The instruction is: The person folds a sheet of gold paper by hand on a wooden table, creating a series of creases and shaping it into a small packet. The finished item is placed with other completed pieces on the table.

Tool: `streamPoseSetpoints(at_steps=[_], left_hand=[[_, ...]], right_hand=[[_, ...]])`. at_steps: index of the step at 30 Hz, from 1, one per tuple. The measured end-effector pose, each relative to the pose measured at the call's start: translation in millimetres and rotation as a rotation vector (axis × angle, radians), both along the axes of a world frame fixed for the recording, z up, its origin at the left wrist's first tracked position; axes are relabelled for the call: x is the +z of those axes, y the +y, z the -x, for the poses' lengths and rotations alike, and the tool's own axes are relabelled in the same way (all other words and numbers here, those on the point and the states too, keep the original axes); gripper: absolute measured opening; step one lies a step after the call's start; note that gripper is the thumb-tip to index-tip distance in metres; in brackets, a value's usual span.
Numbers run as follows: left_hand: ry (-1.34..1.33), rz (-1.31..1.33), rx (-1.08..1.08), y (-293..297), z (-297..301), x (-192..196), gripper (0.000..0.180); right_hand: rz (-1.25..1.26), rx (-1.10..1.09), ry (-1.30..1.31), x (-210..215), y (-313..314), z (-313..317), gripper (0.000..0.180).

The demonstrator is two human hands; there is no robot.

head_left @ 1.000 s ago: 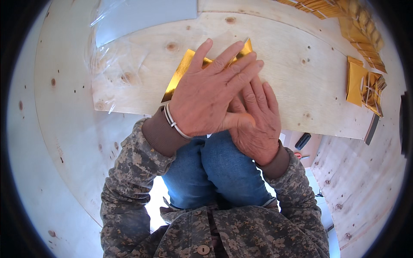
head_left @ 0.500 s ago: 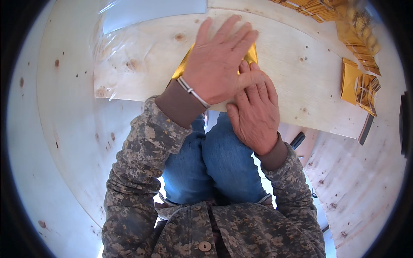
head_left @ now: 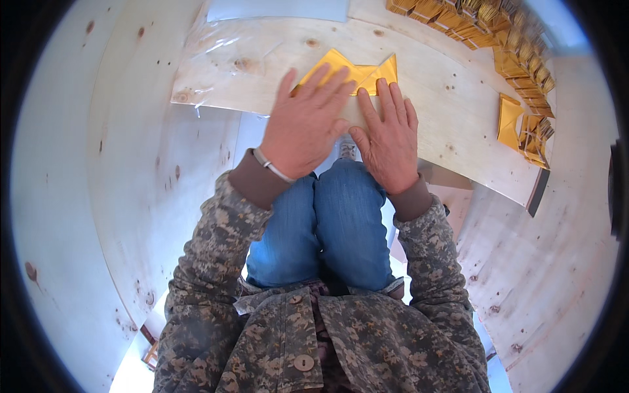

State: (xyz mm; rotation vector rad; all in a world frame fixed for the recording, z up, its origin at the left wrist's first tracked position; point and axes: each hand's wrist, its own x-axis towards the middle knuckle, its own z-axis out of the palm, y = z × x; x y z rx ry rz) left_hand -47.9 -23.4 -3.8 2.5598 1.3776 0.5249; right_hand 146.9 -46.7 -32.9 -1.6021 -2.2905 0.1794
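A folded sheet of shiny gold paper [head_left: 369, 80] lies on the wooden board in front of me, two pointed corners standing out at its far side. Over its left part is my left hand [head_left: 308, 121], fingers spread and slightly blurred; I cannot tell whether they touch it. My right hand [head_left: 388, 134] lies flat with fingers stretched out, its fingertips on the near right edge of the paper. Neither hand grips anything. The paper's near left part is hidden under my left fingers.
Many folded gold paper pieces [head_left: 514, 65] stand in a curved row at the far right. Two or so more gold pieces [head_left: 510, 124] lie near the board's right end. Clear plastic film [head_left: 219, 49] and a pale sheet [head_left: 278, 9] are at the far left of the wooden board [head_left: 452, 141].
My left hand has drawn back left and nearer to me, off the right hand, uncovering more of the gold paper. My right hand has flattened out. The view has shifted slightly.
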Motion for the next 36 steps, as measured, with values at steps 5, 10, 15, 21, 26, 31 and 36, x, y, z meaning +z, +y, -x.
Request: streamPoseSetpoints(at_steps=[5, 10, 15, 21, 26, 31, 36], left_hand=[[0.021, 0.102, -0.138, -1, -8, -19, 0.068], [0.015, 0.061, -0.115, -5, -6, -29, 0.073], [0.019, 0.091, -0.004, -7, -1, -26, 0.077], [-0.036, 0.028, 0.352, -17, 29, -21, 0.071], [-0.184, 0.108, 0.480, -10, 25, -22, 0.063], [-0.559, 0.288, 0.628, 12, 19, -23, 0.055], [-1.375, 0.652, 0.966, 22, -6, -20, 0.051]], right_hand=[[-0.036, 0.043, -0.071, -6, 1, -6, 0.065], [-0.040, 0.053, 0.013, -11, -1, -7, 0.072], [-0.036, 0.046, -0.030, -13, -1, -8, 0.074], [-0.078, -0.001, -0.031, -15, -3, 1, 0.073], [-0.097, -0.052, 0.009, -15, -5, 6, 0.067], [-0.117, -0.114, 0.039, -16, -13, 13, 0.062], [-0.105, -0.146, 0.078, -14, -17, 16, 0.058]])
